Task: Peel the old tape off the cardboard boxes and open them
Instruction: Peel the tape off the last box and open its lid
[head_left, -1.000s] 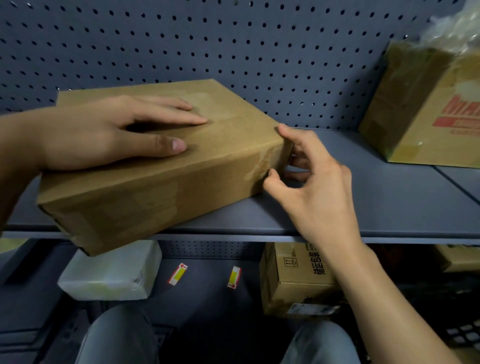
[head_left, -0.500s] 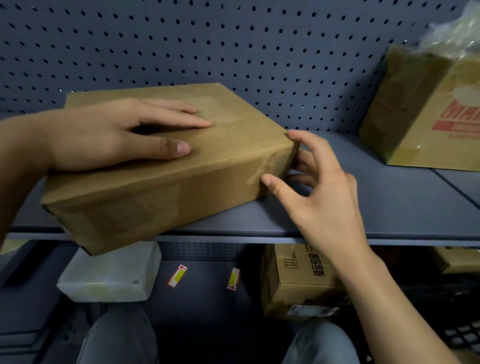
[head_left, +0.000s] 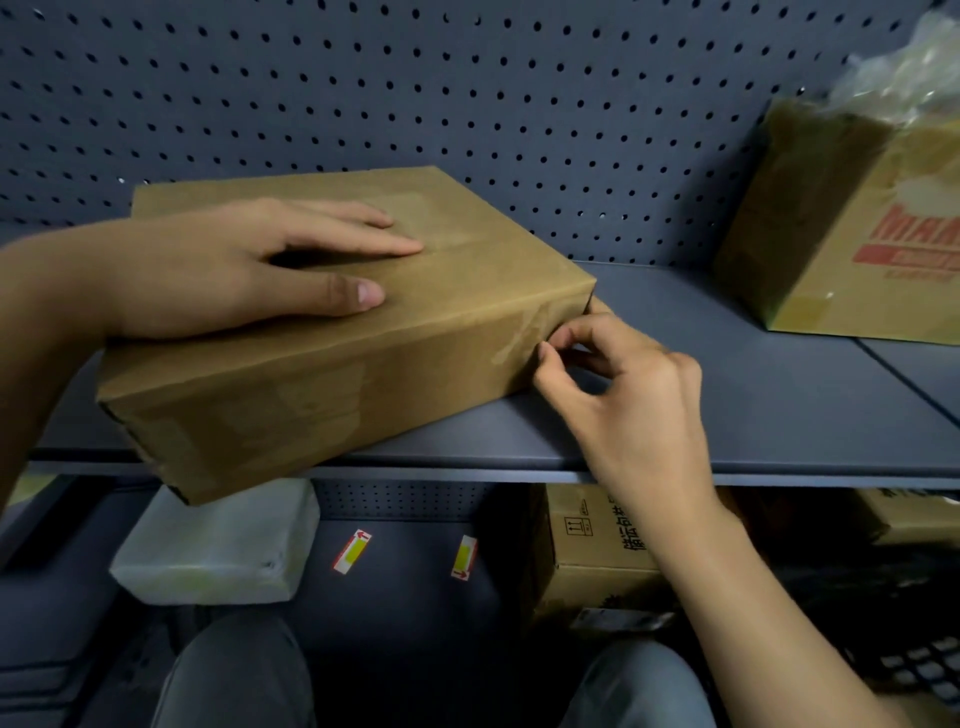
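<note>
Pinning the cardboard box (head_left: 322, 395) from above w/ left hand (head_left: 208, 270): laid flat on the left half of the box's top, fingers straight, nothing grasped. Box sitting askew on the shelf (head_left: 753, 415), near-left corner overhanging the shelf lip, long axis running from that corner up-right to the box's far end. Along the box's front face, old tape (head_left: 519, 332) showing as glossy patches, shiniest strip wrapping the front-right vertical edge. Right at that edge: pinching w/ right hand (head_left: 634, 395), thumb and index fingertips (head_left: 545, 356) closed together on the tape at the corner, other fingers curled round behind the box's end. Can't tell if a tape end is lifted yet, too small.

Prob. step: starting the peel. Key relation: rest of the tape lying left of the pinch, along the box's long axis, so the pull likely goes leftward along the front face or up over the top, w/ the flat hand countering. Right hand the nearer one, already on the spot.

Further right of the box, well apart: second carton (head_left: 841, 249) w/ red print, untouched.
</note>
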